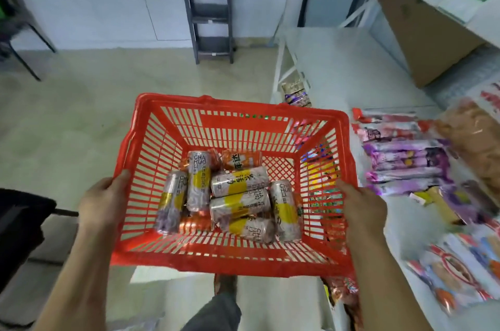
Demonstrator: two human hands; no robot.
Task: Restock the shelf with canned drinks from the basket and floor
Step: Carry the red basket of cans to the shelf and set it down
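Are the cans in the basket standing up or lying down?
Lying down: the cans rest on their sides, jumbled across the bottom of the basket.

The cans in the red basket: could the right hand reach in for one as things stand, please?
Probably not yet. The right hand grips the basket rim, and the left hand grips the opposite side. Nothing covers the cans, but letting go leaves one hand carrying the basket.
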